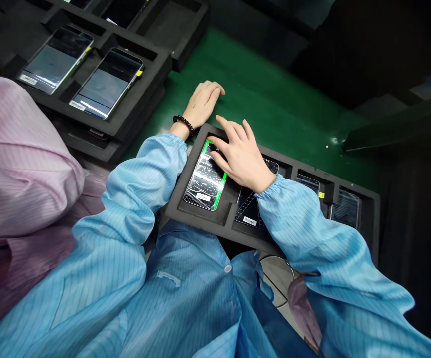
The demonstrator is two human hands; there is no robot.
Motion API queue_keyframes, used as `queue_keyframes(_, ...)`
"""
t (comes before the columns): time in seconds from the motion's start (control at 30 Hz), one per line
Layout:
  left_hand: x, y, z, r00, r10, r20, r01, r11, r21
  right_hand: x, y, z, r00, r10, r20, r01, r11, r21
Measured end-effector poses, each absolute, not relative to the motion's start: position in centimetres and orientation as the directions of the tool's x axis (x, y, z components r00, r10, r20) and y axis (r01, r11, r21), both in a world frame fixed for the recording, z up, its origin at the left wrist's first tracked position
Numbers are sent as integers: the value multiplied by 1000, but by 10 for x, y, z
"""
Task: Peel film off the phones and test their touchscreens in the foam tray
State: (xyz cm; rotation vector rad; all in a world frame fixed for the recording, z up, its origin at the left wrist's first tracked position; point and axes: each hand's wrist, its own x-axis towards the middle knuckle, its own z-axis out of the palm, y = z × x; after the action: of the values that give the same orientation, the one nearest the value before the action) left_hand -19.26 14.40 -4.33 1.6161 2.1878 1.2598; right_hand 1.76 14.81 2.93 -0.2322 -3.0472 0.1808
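Note:
My right hand (242, 156) lies over the top end of a phone with a green-edged film (206, 180), fingers spread and touching its upper edge. That phone sits in the leftmost slot of a black foam tray (215, 219) in front of me. A second phone (251, 209) lies in the slot beside it, partly under my right wrist. My left hand (202, 103), with a dark bead bracelet at the wrist, rests palm down on the green mat (275, 99) just beyond the tray's far left corner, holding nothing.
More phones (344, 209) fill the tray's right slots. Stacked black foam trays (133, 109) at the upper left hold two phones (105, 84). A person in a pink sleeve (21, 164) sits close on my left. Dark space lies to the right.

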Motion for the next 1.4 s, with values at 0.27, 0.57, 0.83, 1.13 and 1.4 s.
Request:
queue_keyframes(0.27, -196, 147, -45, -395, 871, 292, 715, 92, 693, 38, 111, 41, -995, -82, 60, -91, 983, -158)
queue_keyframes(0.57, -198, 148, -47, -387, 874, 294, 724, 91, 684, 59, 72, 38, -968, -247, 49, -250, 925, -285)
queue_keyframes(0.83, -194, 146, -45, -410, 849, 333, 749, 105, 654, 58, 85, 49, -978, -177, 112, -205, 922, -328)
queue_keyframes(1.13, -192, 145, -39, -412, 865, 287, 753, 146, 641, 53, 82, 35, -966, -235, 109, -257, 924, -283)
queue_keyframes(1.4, -191, 144, -37, -421, 862, 283, 729, 136, 671, 91, 92, 50, -978, -198, 70, -208, 952, -225)
